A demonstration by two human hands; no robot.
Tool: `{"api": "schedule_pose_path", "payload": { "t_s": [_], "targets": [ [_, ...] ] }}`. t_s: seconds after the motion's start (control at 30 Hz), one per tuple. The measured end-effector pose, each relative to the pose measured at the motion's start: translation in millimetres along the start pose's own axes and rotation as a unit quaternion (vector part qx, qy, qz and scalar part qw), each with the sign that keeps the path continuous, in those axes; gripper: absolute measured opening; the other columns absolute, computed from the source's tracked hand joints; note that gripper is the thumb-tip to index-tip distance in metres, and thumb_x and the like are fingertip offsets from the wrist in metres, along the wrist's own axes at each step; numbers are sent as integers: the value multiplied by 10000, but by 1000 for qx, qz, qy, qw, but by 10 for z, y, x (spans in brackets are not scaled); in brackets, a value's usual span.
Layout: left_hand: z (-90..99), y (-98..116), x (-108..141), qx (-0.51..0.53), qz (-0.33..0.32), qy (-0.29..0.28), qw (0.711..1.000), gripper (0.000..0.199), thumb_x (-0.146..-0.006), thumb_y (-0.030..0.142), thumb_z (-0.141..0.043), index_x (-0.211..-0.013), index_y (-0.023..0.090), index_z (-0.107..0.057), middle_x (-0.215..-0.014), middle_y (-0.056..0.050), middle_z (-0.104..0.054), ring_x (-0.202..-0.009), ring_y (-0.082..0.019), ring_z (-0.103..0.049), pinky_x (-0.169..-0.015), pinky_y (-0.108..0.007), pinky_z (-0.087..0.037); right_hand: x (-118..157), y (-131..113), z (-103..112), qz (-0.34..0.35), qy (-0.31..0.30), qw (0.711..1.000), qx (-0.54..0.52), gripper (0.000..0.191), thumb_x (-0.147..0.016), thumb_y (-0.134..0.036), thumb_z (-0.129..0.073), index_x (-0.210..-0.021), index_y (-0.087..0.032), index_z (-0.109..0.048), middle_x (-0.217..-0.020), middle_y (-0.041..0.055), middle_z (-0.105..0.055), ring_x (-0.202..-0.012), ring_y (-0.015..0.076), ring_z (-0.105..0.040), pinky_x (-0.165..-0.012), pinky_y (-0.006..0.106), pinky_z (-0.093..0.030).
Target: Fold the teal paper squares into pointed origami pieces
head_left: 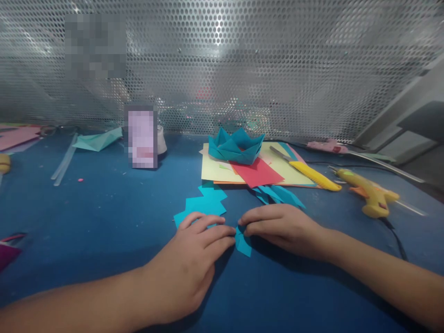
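Between my two hands a small folded piece of blue paper [243, 243] lies on the blue table. My right hand [284, 227] pinches its upper right edge with thumb and fingers. From the left, my left hand [197, 254] presses its fingertips on the paper's other edge; its thumb is hidden underneath. Loose blue paper pieces [204, 206] lie just beyond my left fingers, partly covered by them. Behind my right hand are several folded blue paper strips [279, 195]. A blue folded-paper crown-like shape [236, 145] stands on the paper stack farther back.
A red paper [258, 172] and a yellow utility knife [312, 175] rest on a stack of coloured paper [217, 171]. At right lies a yellow glue gun [373, 192] with its cord. Glue sticks [65, 159] and pale green folded paper [99, 140] are at left. A perforated metal panel [222, 69] closes the back.
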State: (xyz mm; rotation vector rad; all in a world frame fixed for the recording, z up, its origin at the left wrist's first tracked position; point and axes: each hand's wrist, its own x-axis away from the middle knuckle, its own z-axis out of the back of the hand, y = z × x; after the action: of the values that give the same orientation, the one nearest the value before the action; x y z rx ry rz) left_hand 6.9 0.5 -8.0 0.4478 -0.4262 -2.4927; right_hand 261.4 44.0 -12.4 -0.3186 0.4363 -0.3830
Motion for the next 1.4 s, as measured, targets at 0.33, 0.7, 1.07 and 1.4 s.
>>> {"api": "schedule_pose_path", "payload": {
  "t_s": [0.33, 0.7, 1.07, 1.4],
  "targets": [
    [-12, -34, -1, -40, -21, -24, 999, 483, -838, 82, -406, -1299, 210, -470, -1337, -3, -524, -1244, -225, -395, -1033, -423, -212, -10, 40, -36, 35, 14, 999, -3, 210, -925, -69, -453, -967, -156, -640, -1055, 82, -692, -1001, 167, -625, -864, 265, -493],
    [-23, -30, 2, -58, -23, -20, 998, 494, -813, 83, -437, -1286, 218, -473, -1320, -9, -544, -1209, -230, -435, -1025, -443, -174, 12, 36, -10, 50, 8, 999, -3, 179, -907, -124, -530, -1032, -179, -646, -1238, 96, -610, -1170, 174, -537, -981, 304, -444],
    [-17, -21, 13, -55, -35, -22, 998, 485, -797, 63, -414, -1252, 213, -489, -1331, -10, -541, -1184, -219, -434, -1020, -440, -130, -62, -95, 4, 25, 2, 1000, -2, 104, -908, -221, -577, -881, -208, -676, -843, 33, -645, -789, 149, -512, -758, 302, -423],
    [-26, -41, 8, -68, -35, -21, 997, 494, -779, 48, -423, -1233, 225, -504, -1317, -5, -540, -1195, -230, -417, -1011, -456, -144, -90, -123, -40, -108, -11, 986, -129, 78, -892, -211, -586, -854, -169, -639, -836, 45, -596, -807, 143, -552, -732, 262, -441]
  ]
}}
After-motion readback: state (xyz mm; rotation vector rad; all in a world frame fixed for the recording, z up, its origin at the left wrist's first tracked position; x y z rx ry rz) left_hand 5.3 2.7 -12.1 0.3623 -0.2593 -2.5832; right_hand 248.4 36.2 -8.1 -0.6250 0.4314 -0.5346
